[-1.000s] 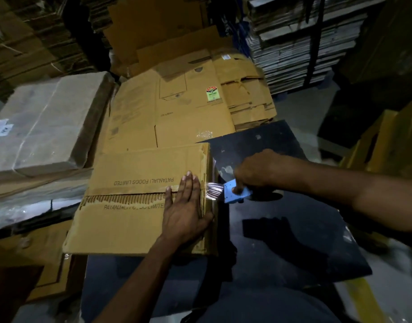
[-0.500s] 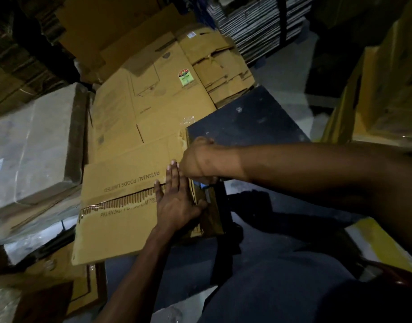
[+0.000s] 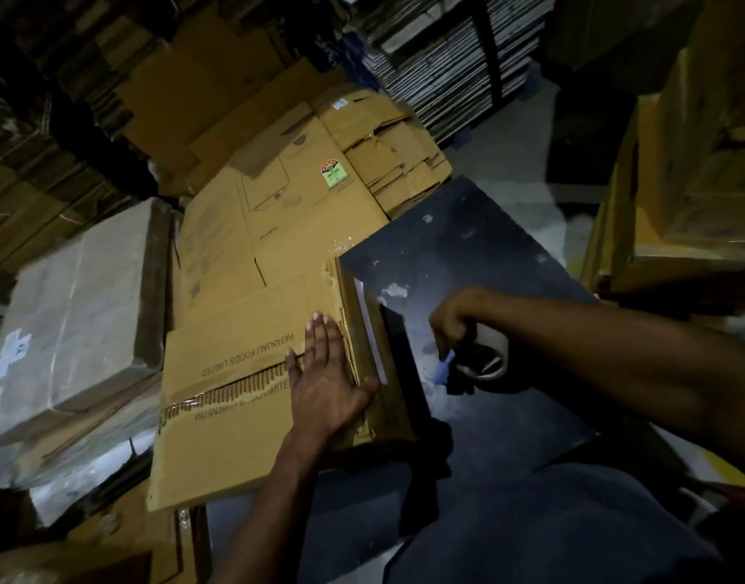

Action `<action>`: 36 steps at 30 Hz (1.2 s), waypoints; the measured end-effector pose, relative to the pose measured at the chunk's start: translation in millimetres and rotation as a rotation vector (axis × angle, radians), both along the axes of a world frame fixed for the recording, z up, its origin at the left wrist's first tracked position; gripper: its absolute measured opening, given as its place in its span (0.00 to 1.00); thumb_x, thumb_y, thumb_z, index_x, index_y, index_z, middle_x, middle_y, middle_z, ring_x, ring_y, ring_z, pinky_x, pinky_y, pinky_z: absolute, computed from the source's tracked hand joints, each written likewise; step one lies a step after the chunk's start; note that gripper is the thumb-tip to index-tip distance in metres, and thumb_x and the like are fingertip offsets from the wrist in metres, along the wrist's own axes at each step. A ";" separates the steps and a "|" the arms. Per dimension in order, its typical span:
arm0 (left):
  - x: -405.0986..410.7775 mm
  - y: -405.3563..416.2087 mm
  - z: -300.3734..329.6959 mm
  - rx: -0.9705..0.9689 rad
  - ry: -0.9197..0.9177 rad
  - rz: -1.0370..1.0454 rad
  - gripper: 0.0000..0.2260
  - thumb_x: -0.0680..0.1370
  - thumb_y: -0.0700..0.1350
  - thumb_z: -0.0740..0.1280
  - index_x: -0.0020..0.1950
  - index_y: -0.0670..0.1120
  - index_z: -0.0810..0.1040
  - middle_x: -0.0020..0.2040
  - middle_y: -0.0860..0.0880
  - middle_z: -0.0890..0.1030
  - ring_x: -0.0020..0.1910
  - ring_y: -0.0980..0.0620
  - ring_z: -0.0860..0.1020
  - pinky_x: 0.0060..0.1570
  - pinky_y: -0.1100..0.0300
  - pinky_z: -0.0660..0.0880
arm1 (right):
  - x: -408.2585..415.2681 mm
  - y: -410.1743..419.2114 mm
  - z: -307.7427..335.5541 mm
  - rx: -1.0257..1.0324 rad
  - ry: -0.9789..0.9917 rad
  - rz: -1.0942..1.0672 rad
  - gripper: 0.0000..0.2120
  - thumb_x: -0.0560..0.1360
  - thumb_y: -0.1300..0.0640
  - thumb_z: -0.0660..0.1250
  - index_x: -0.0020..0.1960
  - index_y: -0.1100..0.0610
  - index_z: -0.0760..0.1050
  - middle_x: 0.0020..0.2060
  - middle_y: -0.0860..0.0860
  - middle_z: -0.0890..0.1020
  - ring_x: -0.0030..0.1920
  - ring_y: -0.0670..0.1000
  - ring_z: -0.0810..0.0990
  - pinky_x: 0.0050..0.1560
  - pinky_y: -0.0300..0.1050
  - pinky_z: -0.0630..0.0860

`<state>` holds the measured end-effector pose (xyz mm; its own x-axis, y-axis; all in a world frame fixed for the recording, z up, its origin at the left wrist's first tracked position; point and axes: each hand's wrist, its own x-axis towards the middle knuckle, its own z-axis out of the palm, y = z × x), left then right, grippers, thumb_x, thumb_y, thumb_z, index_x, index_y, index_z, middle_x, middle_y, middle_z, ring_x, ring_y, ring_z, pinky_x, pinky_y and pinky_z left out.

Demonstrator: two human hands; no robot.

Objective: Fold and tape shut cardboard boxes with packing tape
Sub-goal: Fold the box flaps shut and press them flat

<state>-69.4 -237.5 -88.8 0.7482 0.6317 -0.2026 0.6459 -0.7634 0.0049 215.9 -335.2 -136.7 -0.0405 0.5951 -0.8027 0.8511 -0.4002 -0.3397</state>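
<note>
Your right hand [image 3: 457, 320] curls round the tape dispenser [image 3: 480, 358], beside the cardboard box [image 3: 236, 398]; left hand [image 3: 324, 373] pressed flat, fingers straight, on the box seam, which runs lengthwise leftward from it.

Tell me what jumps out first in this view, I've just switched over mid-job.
The left hand lies flat, fingers straight, pressing on the flattened cardboard box printed PATANJALI FOODS LIMITED, at centre. Just right of it, the right hand grips a tape dispenser with a blue blade guard over the dark table. Stacks of flattened cartons crowd behind.
</note>
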 end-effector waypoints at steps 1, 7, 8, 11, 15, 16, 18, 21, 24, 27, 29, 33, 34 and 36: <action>-1.9 -0.7 1.5 0.012 0.006 0.005 0.53 0.74 0.76 0.51 0.88 0.50 0.30 0.87 0.52 0.28 0.86 0.51 0.30 0.85 0.36 0.39 | 9.7 -1.7 -7.2 0.006 0.080 -0.100 0.20 0.80 0.61 0.70 0.71 0.61 0.79 0.66 0.52 0.82 0.59 0.52 0.78 0.63 0.50 0.78; -0.8 0.2 0.8 0.001 -0.015 0.004 0.53 0.75 0.76 0.51 0.88 0.49 0.32 0.87 0.51 0.29 0.86 0.52 0.30 0.85 0.35 0.39 | 35.4 -6.5 -74.2 0.139 0.177 -0.176 0.13 0.80 0.48 0.74 0.63 0.47 0.86 0.56 0.45 0.87 0.57 0.51 0.86 0.63 0.53 0.82; -0.6 -0.4 0.2 -0.001 -0.022 -0.003 0.53 0.75 0.76 0.51 0.88 0.49 0.32 0.87 0.52 0.29 0.86 0.52 0.30 0.85 0.35 0.39 | 40.7 -1.2 -94.8 0.123 0.188 -0.222 0.11 0.79 0.47 0.74 0.59 0.47 0.87 0.51 0.43 0.88 0.55 0.52 0.87 0.63 0.54 0.83; -3.4 -1.7 0.4 -0.008 -0.024 -0.014 0.53 0.75 0.75 0.52 0.88 0.49 0.31 0.87 0.51 0.29 0.86 0.52 0.30 0.84 0.34 0.39 | 30.9 6.8 -114.8 0.199 0.050 -0.229 0.22 0.70 0.29 0.66 0.50 0.43 0.87 0.46 0.43 0.88 0.50 0.52 0.87 0.62 0.59 0.83; -6.3 -1.0 -1.3 0.003 -0.035 -0.018 0.52 0.76 0.74 0.54 0.88 0.49 0.33 0.88 0.51 0.30 0.87 0.51 0.31 0.84 0.33 0.40 | -32.9 22.6 -48.6 0.560 0.051 -0.493 0.45 0.74 0.17 0.39 0.79 0.39 0.67 0.78 0.54 0.71 0.80 0.61 0.66 0.76 0.72 0.63; -6.2 -0.1 -2.8 0.001 -0.032 -0.016 0.53 0.75 0.74 0.54 0.88 0.49 0.33 0.88 0.51 0.30 0.86 0.51 0.31 0.84 0.33 0.39 | -51.1 32.3 -34.9 0.672 0.176 -0.648 0.45 0.75 0.17 0.38 0.84 0.38 0.57 0.83 0.53 0.65 0.83 0.60 0.59 0.79 0.71 0.58; -4.8 -0.3 -2.9 0.000 -0.008 -0.011 0.54 0.74 0.74 0.54 0.88 0.48 0.33 0.87 0.50 0.30 0.86 0.51 0.30 0.84 0.34 0.39 | -91.0 52.8 -25.2 0.808 0.368 -0.804 0.43 0.77 0.19 0.37 0.86 0.38 0.44 0.86 0.50 0.55 0.86 0.56 0.50 0.83 0.66 0.49; -2.5 0.6 -1.3 -0.006 0.014 0.003 0.55 0.72 0.74 0.54 0.88 0.48 0.33 0.87 0.49 0.29 0.86 0.51 0.30 0.84 0.35 0.38 | -137.6 65.8 -52.4 0.787 0.455 -0.928 0.40 0.77 0.19 0.37 0.84 0.33 0.39 0.87 0.49 0.50 0.86 0.57 0.45 0.83 0.67 0.46; -4.7 2.4 -2.5 -0.010 0.014 0.000 0.56 0.71 0.74 0.55 0.88 0.48 0.32 0.87 0.50 0.28 0.86 0.51 0.29 0.84 0.34 0.39 | -148.6 45.7 -88.9 0.794 0.389 -0.984 0.36 0.79 0.21 0.38 0.84 0.33 0.47 0.82 0.51 0.61 0.82 0.60 0.56 0.81 0.66 0.55; -7.8 2.5 -3.4 -0.005 -0.004 -0.029 0.55 0.73 0.73 0.56 0.88 0.49 0.31 0.87 0.51 0.28 0.86 0.51 0.29 0.84 0.33 0.39 | -150.1 25.3 -100.0 0.884 0.337 -0.969 0.34 0.83 0.25 0.42 0.85 0.37 0.51 0.78 0.52 0.67 0.77 0.58 0.62 0.79 0.63 0.61; -6.8 2.0 -3.5 -0.003 -0.017 -0.035 0.54 0.74 0.72 0.57 0.88 0.49 0.32 0.87 0.50 0.28 0.86 0.50 0.30 0.84 0.33 0.39 | -152.4 25.7 -83.2 0.940 0.383 -1.003 0.36 0.82 0.25 0.45 0.86 0.38 0.46 0.84 0.48 0.58 0.83 0.52 0.54 0.83 0.58 0.51; -6.7 1.0 -4.7 -0.002 -0.045 -0.068 0.51 0.78 0.72 0.57 0.89 0.49 0.34 0.88 0.50 0.30 0.87 0.49 0.31 0.83 0.31 0.37 | -148.7 39.1 -72.9 0.944 0.463 -0.930 0.36 0.81 0.23 0.47 0.85 0.34 0.46 0.85 0.48 0.56 0.85 0.54 0.53 0.83 0.61 0.52; -7.4 2.0 -4.1 -0.013 -0.054 -0.085 0.51 0.77 0.74 0.55 0.89 0.49 0.35 0.88 0.51 0.31 0.87 0.49 0.31 0.83 0.32 0.36 | -145.3 38.4 -79.9 0.919 0.456 -0.935 0.36 0.81 0.23 0.47 0.85 0.35 0.49 0.84 0.49 0.59 0.84 0.55 0.57 0.82 0.64 0.57; -11.5 6.9 0.0 -0.059 -0.083 -0.133 0.50 0.77 0.75 0.53 0.89 0.50 0.36 0.89 0.52 0.33 0.87 0.49 0.33 0.83 0.33 0.34 | -137.7 32.1 -86.5 0.909 0.413 -0.965 0.36 0.82 0.24 0.48 0.85 0.39 0.52 0.83 0.51 0.63 0.82 0.55 0.61 0.80 0.63 0.64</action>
